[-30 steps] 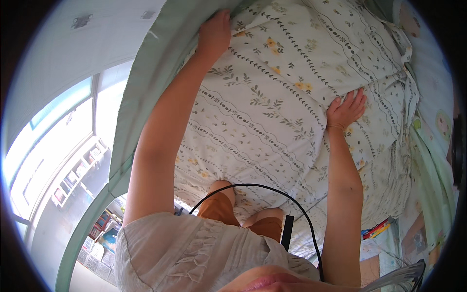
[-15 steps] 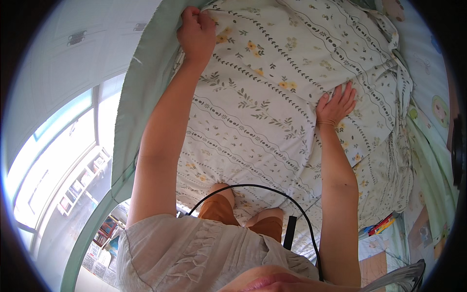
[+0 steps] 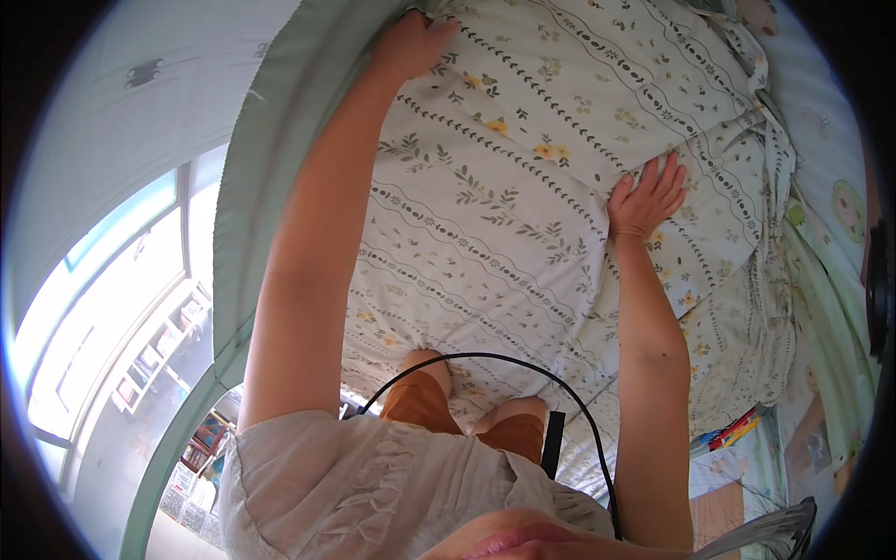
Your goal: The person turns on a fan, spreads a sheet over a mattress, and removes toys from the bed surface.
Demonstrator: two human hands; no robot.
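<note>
Across the middle of the view spreads a white floral duvet, patterned with leafy stripes and small yellow flowers; it covers the bed from the near edge by the person's knees to the far top of the picture; its right side bunches into folds near a pale green sheet printed with cartoon shapes. At the far left corner of the duvet, the left hand is stretched out at the end of a straight arm, its fingers curled and clenched on the duvet's edge, just beside a sage-green border that runs down the left side. Further right and nearer, the right hand lies flat on the duvet, fingers spread and released, the palm pressing the cloth without gripping it. Near the bottom, a black cable loops over the person's orange shorts and cream top. At the left, a bright window shows beyond the bed; at the lower right lie colourful booklets.
</note>
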